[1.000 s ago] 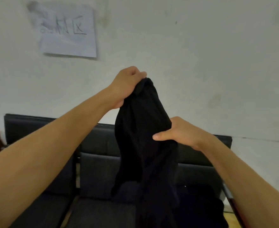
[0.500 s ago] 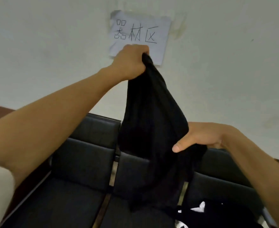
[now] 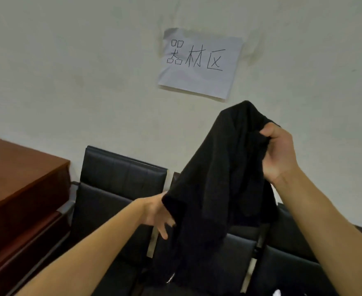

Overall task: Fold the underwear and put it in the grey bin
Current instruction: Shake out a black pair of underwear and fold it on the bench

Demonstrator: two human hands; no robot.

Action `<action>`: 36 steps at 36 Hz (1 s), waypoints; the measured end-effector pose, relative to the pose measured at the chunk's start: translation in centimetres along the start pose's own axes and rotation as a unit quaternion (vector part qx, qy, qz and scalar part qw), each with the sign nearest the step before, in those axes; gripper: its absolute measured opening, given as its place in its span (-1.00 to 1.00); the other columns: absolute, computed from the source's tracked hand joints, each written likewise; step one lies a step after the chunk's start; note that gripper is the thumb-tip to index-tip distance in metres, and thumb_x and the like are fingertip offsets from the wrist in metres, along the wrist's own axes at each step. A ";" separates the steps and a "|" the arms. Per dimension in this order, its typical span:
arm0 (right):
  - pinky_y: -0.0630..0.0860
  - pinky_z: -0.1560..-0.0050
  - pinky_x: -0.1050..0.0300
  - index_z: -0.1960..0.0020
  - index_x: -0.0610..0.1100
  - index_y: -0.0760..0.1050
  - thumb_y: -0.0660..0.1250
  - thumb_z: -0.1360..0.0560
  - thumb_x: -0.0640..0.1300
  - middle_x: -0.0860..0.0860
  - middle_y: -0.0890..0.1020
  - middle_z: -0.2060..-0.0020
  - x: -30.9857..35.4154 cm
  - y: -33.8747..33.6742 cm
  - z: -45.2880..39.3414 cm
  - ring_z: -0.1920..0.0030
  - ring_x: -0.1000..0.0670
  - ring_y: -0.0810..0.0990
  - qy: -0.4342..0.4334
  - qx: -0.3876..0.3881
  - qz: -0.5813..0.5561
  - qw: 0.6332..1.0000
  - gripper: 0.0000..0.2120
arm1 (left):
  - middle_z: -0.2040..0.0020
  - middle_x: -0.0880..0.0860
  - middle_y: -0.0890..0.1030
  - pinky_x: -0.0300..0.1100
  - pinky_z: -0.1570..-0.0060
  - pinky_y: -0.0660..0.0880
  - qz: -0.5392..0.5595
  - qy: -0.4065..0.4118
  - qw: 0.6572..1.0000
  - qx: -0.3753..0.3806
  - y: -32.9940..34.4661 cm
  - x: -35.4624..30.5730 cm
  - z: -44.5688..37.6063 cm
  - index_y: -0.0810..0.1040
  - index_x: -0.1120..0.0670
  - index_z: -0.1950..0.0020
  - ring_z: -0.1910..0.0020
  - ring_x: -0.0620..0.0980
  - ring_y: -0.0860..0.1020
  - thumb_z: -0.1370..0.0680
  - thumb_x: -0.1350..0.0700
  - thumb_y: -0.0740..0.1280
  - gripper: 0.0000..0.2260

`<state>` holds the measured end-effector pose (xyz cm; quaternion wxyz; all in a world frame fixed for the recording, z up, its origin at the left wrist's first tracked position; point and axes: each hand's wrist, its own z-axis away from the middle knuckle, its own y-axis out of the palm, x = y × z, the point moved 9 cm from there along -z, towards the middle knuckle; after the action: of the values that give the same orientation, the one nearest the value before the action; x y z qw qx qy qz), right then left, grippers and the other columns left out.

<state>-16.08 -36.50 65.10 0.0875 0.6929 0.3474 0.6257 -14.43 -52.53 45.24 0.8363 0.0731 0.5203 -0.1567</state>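
A: Right hand (image 3: 279, 152) clenched on a bunched top edge of the black underwear (image 3: 216, 189), held up in the air. Rest of it hanging loose below that grip, over the black seats (image 3: 120, 189).

B: And the left hand (image 3: 156, 212)?

A: Low and to the left of the right grip, fingers spread, touching the cloth's lower left corner. Released, by the look; part of the hand hidden behind the fabric.

B: Risks from here?

A: Single-point hold, so likely twisting or bunching instead of a clean fold. Possible slip from the right grip onto the seats. Also dark cloth against dark seats: edges hard to find.

B: Grey bin?

A: Not in view.
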 end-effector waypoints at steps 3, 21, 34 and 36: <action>0.38 -0.27 -0.18 -0.13 -0.22 0.37 0.31 -0.05 -0.28 -0.19 0.47 0.07 0.5 -0.1 -0.9 -0.12 -0.22 0.44 -0.021 0.003 -0.006 1.000 -0.37 | -0.24 0.16 0.57 0.13 -0.39 0.27 0.210 0.026 0.968 0.135 3.2 0.8 -0.2 0.63 0.10 -0.19 -0.32 0.22 0.43 -0.48 -0.27 0.23 -0.48; 0.58 0.14 0.13 0.34 -0.16 0.54 0.26 -0.38 -0.30 -0.08 0.60 0.33 4.4 -3.4 -4.1 0.24 -0.05 0.62 -0.042 -0.060 0.083 0.994 -0.83 | 0.05 0.13 0.55 -0.02 0.16 0.47 -0.142 0.206 0.915 -0.318 -4.5 -11.6 -2.7 0.46 0.17 -0.02 0.10 0.11 0.54 -0.53 0.22 0.20 -0.89; 0.45 0.00 0.03 0.19 -0.17 0.30 0.33 -0.08 -0.31 -0.10 0.44 0.23 4.0 -4.9 -7.3 0.06 -0.13 0.44 -0.026 -0.055 0.093 0.994 -0.65 | 0.07 0.21 0.66 -0.11 0.22 0.59 0.309 0.247 0.907 0.143 3.5 -16.1 -1.6 0.59 0.19 -0.07 0.18 0.08 0.65 -0.63 0.10 0.11 -0.71; 0.45 -0.10 -0.03 0.15 -0.16 0.23 0.37 0.00 -0.30 -0.13 0.42 0.17 4.3 -5.3 -7.6 0.02 -0.17 0.43 -0.032 -0.060 0.095 0.993 -0.51 | 0.48 0.14 0.53 -0.28 0.50 0.49 0.387 0.277 0.868 0.142 2.0 -16.4 -2.1 0.59 0.15 0.31 0.51 -0.14 0.56 -0.66 0.18 0.03 -0.54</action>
<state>-25.24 -32.43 67.13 0.0804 0.7359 0.2390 0.6283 -22.24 -46.99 58.85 0.6316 0.4273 0.6328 0.1342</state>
